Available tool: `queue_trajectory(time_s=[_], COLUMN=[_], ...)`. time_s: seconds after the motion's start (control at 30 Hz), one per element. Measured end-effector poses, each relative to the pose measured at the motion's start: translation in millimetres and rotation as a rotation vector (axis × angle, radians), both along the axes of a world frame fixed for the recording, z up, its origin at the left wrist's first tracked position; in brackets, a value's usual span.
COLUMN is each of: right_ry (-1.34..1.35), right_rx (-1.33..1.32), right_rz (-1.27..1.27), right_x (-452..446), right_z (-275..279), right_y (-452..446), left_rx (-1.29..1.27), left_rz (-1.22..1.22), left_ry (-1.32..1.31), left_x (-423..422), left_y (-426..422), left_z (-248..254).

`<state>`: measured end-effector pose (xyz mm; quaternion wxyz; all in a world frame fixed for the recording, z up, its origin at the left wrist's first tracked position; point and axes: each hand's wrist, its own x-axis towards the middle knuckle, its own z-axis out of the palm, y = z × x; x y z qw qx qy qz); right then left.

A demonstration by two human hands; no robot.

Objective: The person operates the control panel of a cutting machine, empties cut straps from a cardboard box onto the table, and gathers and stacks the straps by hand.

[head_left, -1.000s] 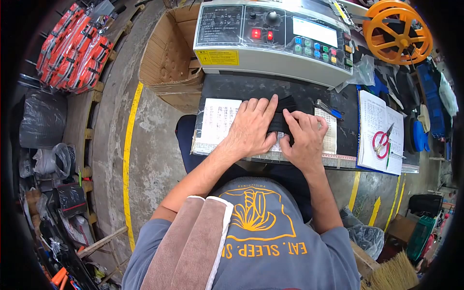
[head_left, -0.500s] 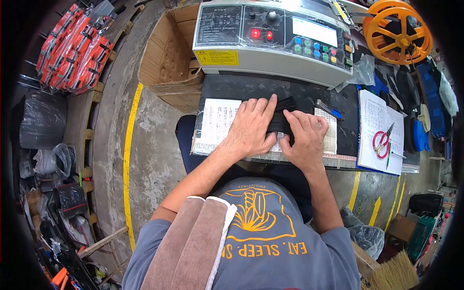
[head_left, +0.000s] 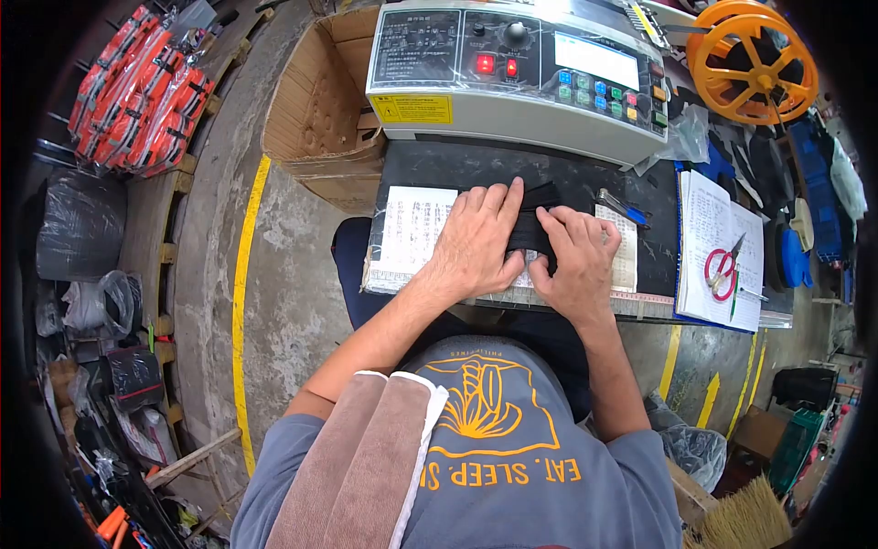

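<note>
Black strips (head_left: pixel 529 231) lie bunched on the dark table between my two hands, in front of the machine. My left hand (head_left: pixel 476 240) rests over their left side, its fingers stretched forward and the thumb pointing toward my right hand. On their right side, my right hand (head_left: pixel 578 259) has its fingers bent, with index finger and thumb at the edge of the strips. Under and beside the hands are printed sheets (head_left: pixel 413 229). Part of the black strips is hidden beneath my left hand.
A control machine (head_left: pixel 512 82) stands behind the hands, with a cardboard box (head_left: pixel 320 101) to its left. Small snips (head_left: pixel 624 209) lie right of my right hand. Farther right are an open notebook (head_left: pixel 709 210), red-handled scissors (head_left: pixel 722 274) and an orange reel (head_left: pixel 754 64).
</note>
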<state>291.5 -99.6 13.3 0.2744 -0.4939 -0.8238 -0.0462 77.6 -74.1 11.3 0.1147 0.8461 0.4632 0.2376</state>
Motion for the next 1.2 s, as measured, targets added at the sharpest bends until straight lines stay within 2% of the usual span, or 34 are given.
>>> queue_trajectory(time_s=[1.2], right_ry=[-0.035], right_rx=[-0.061], right_rz=[0.024], right_x=[1.1], right_z=[5.9], right_y=[5.9], left_rx=[0.034], left_rz=[0.003], left_ry=[-0.017], left_x=[0.5], left_y=[1.4], left_z=[-3.9])
